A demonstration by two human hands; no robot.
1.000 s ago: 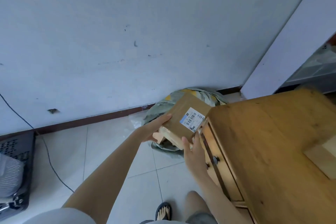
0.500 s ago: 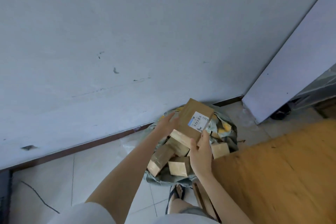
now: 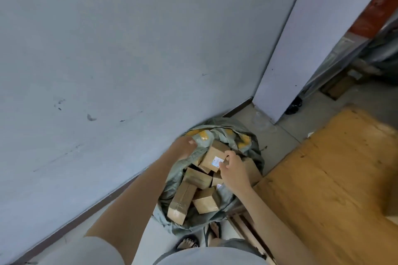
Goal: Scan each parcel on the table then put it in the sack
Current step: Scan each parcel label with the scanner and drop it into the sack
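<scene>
A grey-green sack (image 3: 254, 148) stands open on the floor against the wall, with several brown cardboard parcels inside, such as a long one (image 3: 182, 202) and a small one (image 3: 206, 200). On top of them lies a parcel with a white label (image 3: 212, 153), tilted. My right hand (image 3: 233, 171) has its fingertips curled on that parcel's labelled corner. My left hand (image 3: 183, 146) grips the sack's rim on the left side.
The wooden table (image 3: 333, 178) is on my right, its corner close to the sack. A white pillar (image 3: 301, 49) stands behind it. My feet in sandals (image 3: 187, 243) are just in front of the sack. The wall runs along the left.
The labelled parcel has gone down from above the sack onto the pile inside. My left hand has left the parcel and moved to the sack's rim. My view has tipped further down over the sack.
</scene>
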